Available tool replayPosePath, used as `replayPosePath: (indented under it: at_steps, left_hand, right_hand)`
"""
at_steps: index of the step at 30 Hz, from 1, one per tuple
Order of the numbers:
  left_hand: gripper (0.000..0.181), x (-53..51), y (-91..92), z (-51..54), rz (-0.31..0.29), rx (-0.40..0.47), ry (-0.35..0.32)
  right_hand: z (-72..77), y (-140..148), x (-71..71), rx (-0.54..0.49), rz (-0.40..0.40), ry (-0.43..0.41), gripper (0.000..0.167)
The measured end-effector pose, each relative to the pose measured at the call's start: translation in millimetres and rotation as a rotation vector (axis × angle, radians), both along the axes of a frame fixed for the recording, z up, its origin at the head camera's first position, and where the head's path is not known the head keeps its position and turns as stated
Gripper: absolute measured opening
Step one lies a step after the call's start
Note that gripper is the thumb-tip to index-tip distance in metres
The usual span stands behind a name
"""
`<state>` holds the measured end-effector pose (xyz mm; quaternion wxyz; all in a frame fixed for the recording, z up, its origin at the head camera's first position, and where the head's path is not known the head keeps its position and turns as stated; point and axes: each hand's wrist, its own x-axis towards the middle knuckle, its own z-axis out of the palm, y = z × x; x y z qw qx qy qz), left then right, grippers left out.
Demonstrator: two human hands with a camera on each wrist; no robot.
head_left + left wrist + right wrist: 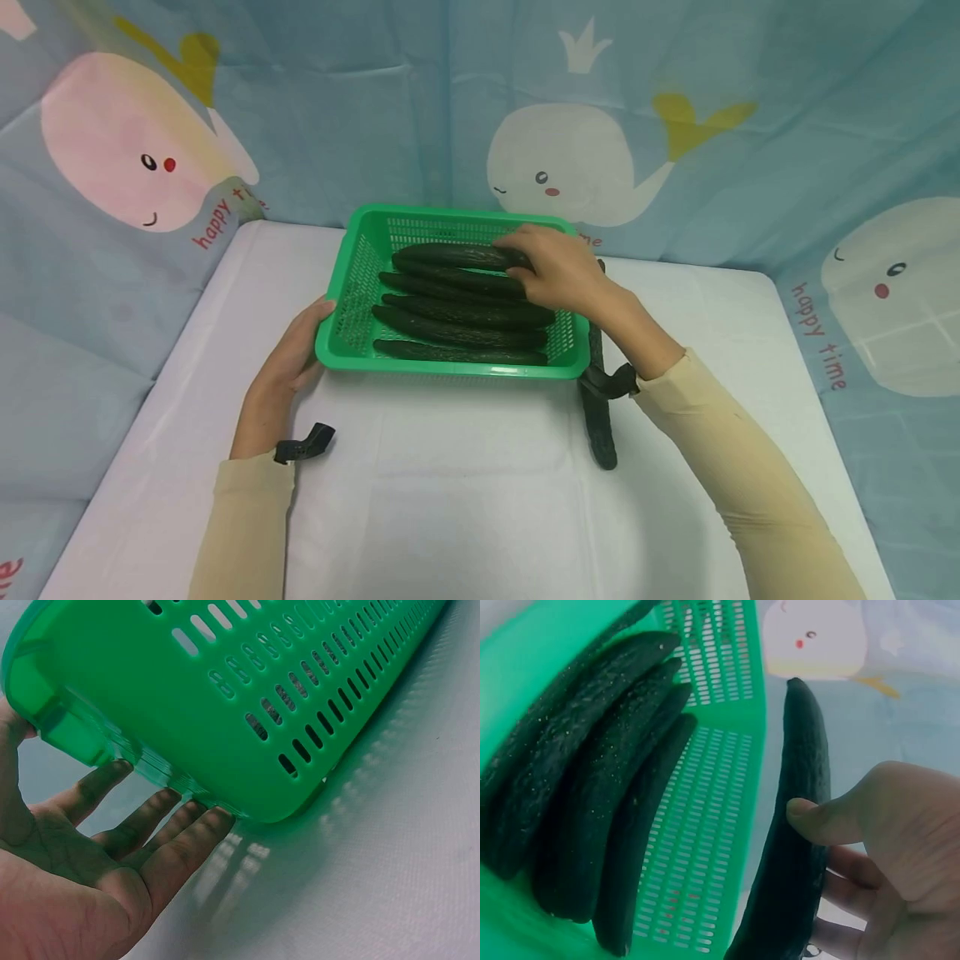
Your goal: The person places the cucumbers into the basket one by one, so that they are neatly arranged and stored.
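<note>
In the head view a green plastic basket [457, 367] holds several dark green cucumbers [465, 311] lying side by side. My right hand [558, 267] grips one more cucumber [450, 256] near its right end, above the back part of the basket. The right wrist view shows the thumb across this held cucumber [802, 757], with the fingers behind it. At the basket's left end, my left hand [292, 346] holds the rim. Its thumb is at the rim and its fingertips [217, 817] touch the outside of the end wall, as the left wrist view shows.
Another cucumber [598, 425] lies on the white tabletop [465, 517] right of the basket, partly hidden under the right wrist's black strap [611, 382]. Blue curtains [420, 125] with printed whales hang behind and along both sides of the table.
</note>
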<state>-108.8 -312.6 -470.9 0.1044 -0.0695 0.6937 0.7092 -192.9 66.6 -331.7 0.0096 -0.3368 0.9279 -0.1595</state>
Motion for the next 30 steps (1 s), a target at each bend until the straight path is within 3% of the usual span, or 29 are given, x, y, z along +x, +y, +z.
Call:
replayPosePath:
  at_steps: [19,30]
  left_hand:
    - [0.075,-4.9,0.9,-1.0,-0.009,0.049,0.036]
    - [0.076,-2.1,-0.5,0.3,-0.002,0.037,0.007]
  right_hand:
    - [4.2,-39,-22.9,0.069,0.03,-0.046,0.042]
    - [-5.0,-51,-36.9,0.084,0.025,-0.072,0.042]
